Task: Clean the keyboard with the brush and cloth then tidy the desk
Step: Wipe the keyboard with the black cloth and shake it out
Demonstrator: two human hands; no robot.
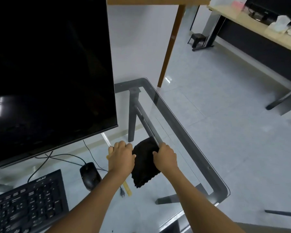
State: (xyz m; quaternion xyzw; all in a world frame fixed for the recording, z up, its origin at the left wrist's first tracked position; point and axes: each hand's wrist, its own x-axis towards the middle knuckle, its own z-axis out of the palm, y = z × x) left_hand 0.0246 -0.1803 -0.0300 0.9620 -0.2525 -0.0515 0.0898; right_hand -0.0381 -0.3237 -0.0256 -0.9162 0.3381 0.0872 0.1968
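Note:
A black cloth (144, 163), folded, lies on the glass desk (183, 132) to the right of the monitor. My left hand (121, 157) rests on the cloth's left edge and also covers a brush with a yellowish handle (127, 188); its pale end sticks out beyond the fingers. My right hand (166, 158) grips the cloth's right edge with fingers curled. The black keyboard (27, 202) sits at the lower left, apart from both hands.
A large dark monitor (49, 73) fills the upper left. A black wired mouse (90, 175) lies between keyboard and cloth, with cables behind it. The desk's right edge and rounded corner (223, 190) are near my right hand. Other desks stand beyond.

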